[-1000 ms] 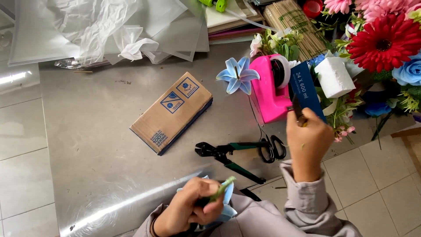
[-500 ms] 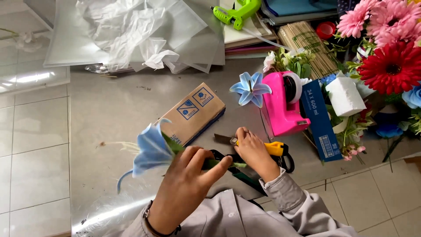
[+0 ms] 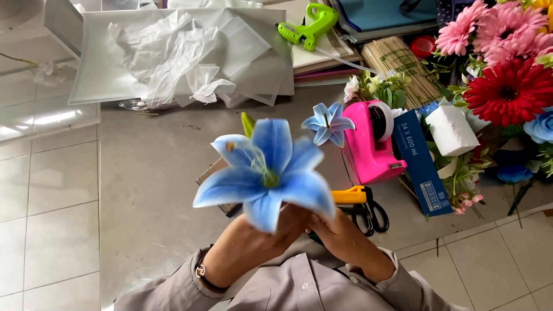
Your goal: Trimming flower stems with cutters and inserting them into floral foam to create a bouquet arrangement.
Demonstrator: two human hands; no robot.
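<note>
A large blue and white artificial lily [image 3: 266, 173] is held up close to the camera, its petals spread wide. My left hand [image 3: 253, 242] grips it from below, just under the bloom. My right hand [image 3: 337, 230] is closed next to the left one, at the stem's base, though the petals hide exactly what it grips. Right beside my right hand lie a yellow-handled cutter [image 3: 350, 196] and black scissors [image 3: 371, 216]. A smaller blue lily [image 3: 328, 122] lies on the grey sheet further back.
A pink tape dispenser [image 3: 374, 141] and a blue box [image 3: 423, 164] stand to the right, with a white foam block [image 3: 451, 130] and red and pink flowers [image 3: 507, 86] beyond. Crumpled white paper [image 3: 184, 55] and a green glue gun [image 3: 308, 24] lie at the back. A cardboard box [image 3: 216, 173] sits behind the lily.
The blue lily has been lifted from low at the left up to the centre, facing the camera. My right hand left the cutter on the sheet and joined the left under the flower.
</note>
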